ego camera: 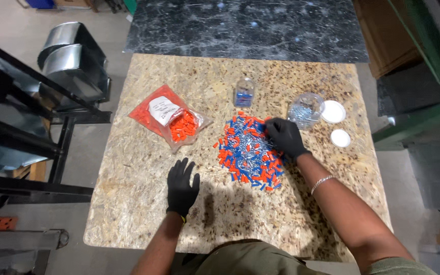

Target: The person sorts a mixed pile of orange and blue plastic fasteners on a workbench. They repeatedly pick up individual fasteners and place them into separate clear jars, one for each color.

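Black-gloved right hand [285, 136] curled, fingertips in far right of orange-and-blue pile [249, 150]; left hand [182, 187] flat, spread wide on chipboard table [138, 203], holding nothing.

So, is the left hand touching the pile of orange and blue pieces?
Apart. The head view shows the left hand flat on the board, with bare board plainly visible between it and the pile of orange and blue pieces.

Both hands wear black gloves: left hand [182, 186], right hand [284, 136]. The left glove shows a small yellow mark at the cuff. Right wrist carries a silver chain bracelet [322, 182]. Forearms bare. Olive-green garment [245, 260] at near edge.
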